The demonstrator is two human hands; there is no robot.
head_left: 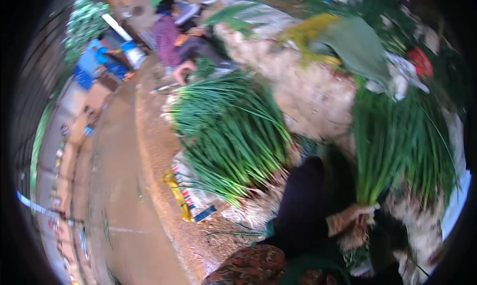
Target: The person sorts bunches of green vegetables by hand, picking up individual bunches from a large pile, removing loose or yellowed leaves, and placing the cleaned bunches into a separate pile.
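Observation:
My left hand (pixel 345 219) is closed around the lower end of a bunch of green onions (pixel 375 146), just above its roots. The leaves point up and away from me, and the pale roots (pixel 354 235) hang below the fingers. At the lower right, a blurred pale shape (pixel 405 265) may be my right hand; its fingers cannot be made out. A large pile of green onions (pixel 233 136) lies to the left of my dark-clothed leg (pixel 303 190), roots towards me. More green onions (pixel 437 151) lie just right of the held bunch.
Under the large pile is a printed white sack (pixel 191 185) with a yellow edge (pixel 174 193). A long whitish mound (pixel 303 86) runs behind, topped by a green cloth (pixel 353 49). Farther back sits another person (pixel 166 39). A wet brown road (pixel 124 185) runs along the left.

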